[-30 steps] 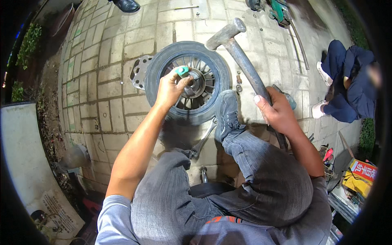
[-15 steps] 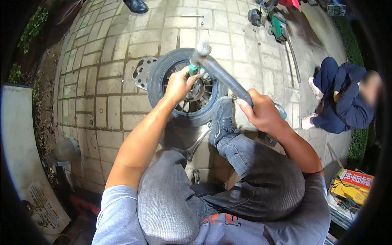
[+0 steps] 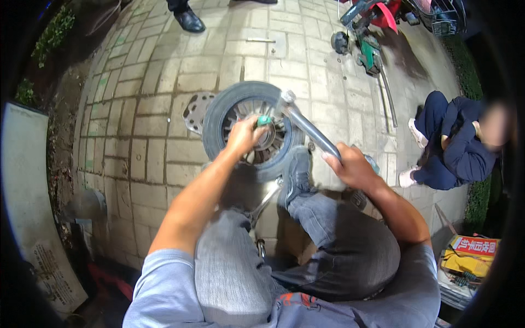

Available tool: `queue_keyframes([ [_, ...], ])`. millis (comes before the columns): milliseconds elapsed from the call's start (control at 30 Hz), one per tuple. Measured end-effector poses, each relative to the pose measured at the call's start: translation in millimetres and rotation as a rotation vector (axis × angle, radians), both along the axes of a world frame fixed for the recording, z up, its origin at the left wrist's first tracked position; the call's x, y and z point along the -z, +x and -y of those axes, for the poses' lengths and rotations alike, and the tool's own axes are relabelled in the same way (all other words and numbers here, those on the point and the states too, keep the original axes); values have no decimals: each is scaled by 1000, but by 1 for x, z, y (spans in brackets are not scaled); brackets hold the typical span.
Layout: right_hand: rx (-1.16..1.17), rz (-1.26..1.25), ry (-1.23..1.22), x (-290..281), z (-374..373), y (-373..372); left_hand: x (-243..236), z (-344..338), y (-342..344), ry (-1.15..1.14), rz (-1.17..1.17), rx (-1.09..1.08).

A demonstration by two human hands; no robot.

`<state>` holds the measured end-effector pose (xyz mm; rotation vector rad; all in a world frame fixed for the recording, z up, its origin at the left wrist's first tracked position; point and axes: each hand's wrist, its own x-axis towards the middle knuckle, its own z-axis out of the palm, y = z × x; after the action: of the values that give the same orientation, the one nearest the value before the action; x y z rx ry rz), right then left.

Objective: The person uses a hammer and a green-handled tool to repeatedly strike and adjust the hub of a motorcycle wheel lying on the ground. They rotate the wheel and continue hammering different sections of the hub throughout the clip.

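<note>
A black tyre (image 3: 219, 106) on a dark spoked wheel lies flat on the paving in front of me. My left hand (image 3: 243, 136) is closed over the wheel hub around a tool with a green handle (image 3: 264, 120). The tool's lower end is hidden by my hand. My right hand (image 3: 353, 167) grips the dark shaft of a hammer (image 3: 313, 131). Its pale, blurred head is raised just right of the green handle, apart from it. My right shoe (image 3: 298, 177) rests against the tyre's near right side.
A perforated metal plate (image 3: 194, 113) lies left of the tyre. A wrench-like metal tool (image 3: 268, 197) lies near my legs. Right, a person in dark clothes (image 3: 459, 131) sits low. A green machine (image 3: 370, 54) stands far right; another person's black shoe (image 3: 190, 21) is ahead.
The hammer head has shifted right relative to the green handle, which my left hand still holds. The whole view has tilted, so the wheel sits lower and more of the far paving shows.
</note>
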<state>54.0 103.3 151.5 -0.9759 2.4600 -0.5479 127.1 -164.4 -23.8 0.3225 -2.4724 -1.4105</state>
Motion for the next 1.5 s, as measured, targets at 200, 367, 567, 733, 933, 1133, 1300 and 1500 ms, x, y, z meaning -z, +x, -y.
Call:
queue_keyframes([
  [200, 266, 138, -12, 12, -24, -1, -45, 9, -21, -31, -69, 66],
  [367, 375, 183, -71, 19, -35, 3, -44, 22, -49, -155, 73, 260],
  [567, 433, 207, -146, 33, -51, 0, -38, 4, -70, -153, 213, 358],
  [733, 515, 322, -394, 24, -33, -5, -40, 4, -82, -242, 275, 377],
  [933, 309, 255, -57, 52, -25, -26, -39, 0, -86, -245, 284, 389],
  [1133, 605, 413, -858, 12, -30, -29, -43, -1, -84, -267, 290, 360],
  [1300, 221, 285, 14, 50, -33, -23, -20, 4, -72, -593, 337, 440],
  [1500, 461, 619, -135, 58, -45, 6, -28, 10, -40, -223, 192, 140],
])
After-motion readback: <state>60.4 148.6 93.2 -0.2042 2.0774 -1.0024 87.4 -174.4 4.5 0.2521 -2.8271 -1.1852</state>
